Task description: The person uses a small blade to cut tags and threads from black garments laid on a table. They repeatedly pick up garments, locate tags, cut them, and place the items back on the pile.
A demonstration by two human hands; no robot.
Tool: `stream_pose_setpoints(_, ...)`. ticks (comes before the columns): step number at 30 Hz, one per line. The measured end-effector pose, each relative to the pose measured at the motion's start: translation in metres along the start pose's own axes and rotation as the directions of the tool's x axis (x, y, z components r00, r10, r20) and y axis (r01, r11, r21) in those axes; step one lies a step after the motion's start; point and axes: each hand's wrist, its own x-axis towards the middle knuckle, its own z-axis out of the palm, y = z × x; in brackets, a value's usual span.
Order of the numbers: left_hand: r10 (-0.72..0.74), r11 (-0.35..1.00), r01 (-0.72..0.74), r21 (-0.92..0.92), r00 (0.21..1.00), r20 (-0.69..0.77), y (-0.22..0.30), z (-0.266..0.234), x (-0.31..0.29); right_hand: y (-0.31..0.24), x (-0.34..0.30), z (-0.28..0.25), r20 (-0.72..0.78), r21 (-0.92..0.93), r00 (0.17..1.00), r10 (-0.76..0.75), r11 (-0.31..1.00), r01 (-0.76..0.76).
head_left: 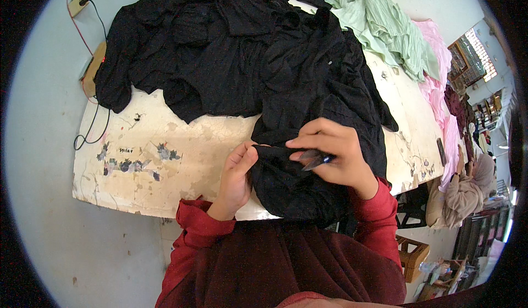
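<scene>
A large black garment (220, 60) lies crumpled across the table, its near part hanging over the front edge. My left hand (237, 173) is closed, pinching an edge of the black cloth between thumb and fingers. Just right of it, my right hand (338, 154) holds what look like small dark thread snips (315, 161) in its palm, blades pointing left. The thumb and index finger of that hand are at the same cloth edge, close to my left fingertips. Part of the snips is hidden by my fingers.
The worn, pale table (203, 159) has peeling patches. Light green cloth (385, 27) and pink cloth (437, 49) lie at the far right. A corded box (94, 69) stands at the left edge. Another person (467, 190) sits at right, near a wooden crate (412, 258).
</scene>
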Motion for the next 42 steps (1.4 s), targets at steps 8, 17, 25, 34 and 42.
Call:
stream_pose_setpoints(8, -0.029, 0.998, 0.027, -0.055, 0.999, -0.038, -0.003, -0.004, 0.000, -0.003, 0.011, 0.019, 0.057, -0.223, 0.992, -0.116, 0.967, 0.126)
stream_pose_setpoints(17, -0.006, 1.000, 0.005, -0.010, 0.997, -0.073, -0.001, -0.001, -0.001, -0.017, 0.005, -0.005, -0.159, -0.004, 0.949, 0.274, 0.961, -0.278)
stream_pose_setpoints(25, 0.035, 0.999, -0.034, 0.009, 0.985, -0.168, 0.001, 0.006, 0.000, -0.041, -0.054, 0.013, -0.234, 0.317, 0.907, 0.350, 0.910, -0.269)
stream_pose_setpoints(34, 0.153, 0.988, -0.143, 0.061, 0.967, -0.204, -0.006, -0.001, -0.007, -0.009, -0.072, 0.062, -0.181, 0.045, 0.910, 0.373, 0.927, -0.371)
stream_pose_setpoints(42, -0.479, 0.550, 0.282, 0.786, 0.878, 0.020, 0.008, 0.028, -0.003, 0.017, -0.025, 0.000, -0.550, -0.573, 0.732, -0.402, 0.819, 0.019)
